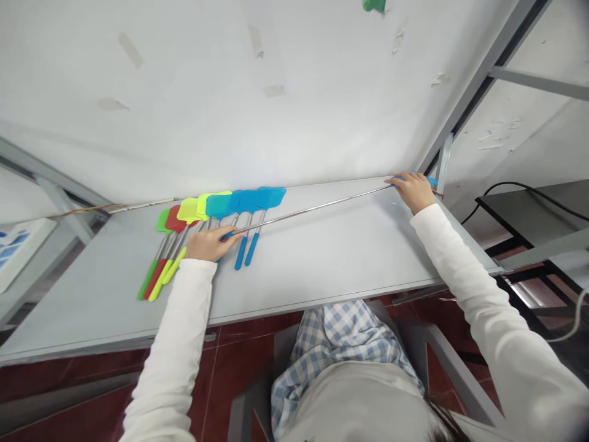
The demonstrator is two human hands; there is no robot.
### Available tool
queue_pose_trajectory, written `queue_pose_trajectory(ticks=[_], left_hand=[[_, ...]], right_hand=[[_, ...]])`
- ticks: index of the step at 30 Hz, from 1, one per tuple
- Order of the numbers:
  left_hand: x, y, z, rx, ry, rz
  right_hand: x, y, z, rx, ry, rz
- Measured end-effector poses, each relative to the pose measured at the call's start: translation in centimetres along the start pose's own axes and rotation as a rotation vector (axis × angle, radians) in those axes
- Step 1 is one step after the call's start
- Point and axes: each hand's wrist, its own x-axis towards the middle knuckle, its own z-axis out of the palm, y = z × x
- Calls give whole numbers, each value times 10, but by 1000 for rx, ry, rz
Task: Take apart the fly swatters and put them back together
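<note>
My left hand (212, 244) is closed round the blue handle end of a fly swatter (317, 209), whose thin metal rod stretches across to the right. At the other end, my right hand (414, 191) grips it by the blue head, of which only small edges show past the fingers. Beside and beneath my left hand lies an overlapping row of fly swatters with green, red (173, 218), yellow (188, 210) and blue heads (270, 197), their heads toward the wall and handles toward me. My left hand hides part of that row.
The grey table (322, 264) stands against a white wall (294, 110) with bits of tape on it. Metal frame posts rise at both ends. At right is a dark stand (538, 215) with a black cable. A white panel (23, 248) lies at far left.
</note>
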Motion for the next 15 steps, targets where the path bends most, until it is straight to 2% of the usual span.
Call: queue_pose_trajectory(ticks=[4, 8, 11, 15], left_hand=[[9, 18, 2, -12, -73, -6], [24, 63, 4, -117, -156, 118], [36, 97, 4, -81, -167, 195], [44, 114, 2, -65, -173, 230]], right_hand=[[6, -13, 1, -80, -59, -63], [12, -53, -6, -89, -93, -172], [18, -75, -13, -61, -84, -228], [17, -75, -20, -88, -118, -254]])
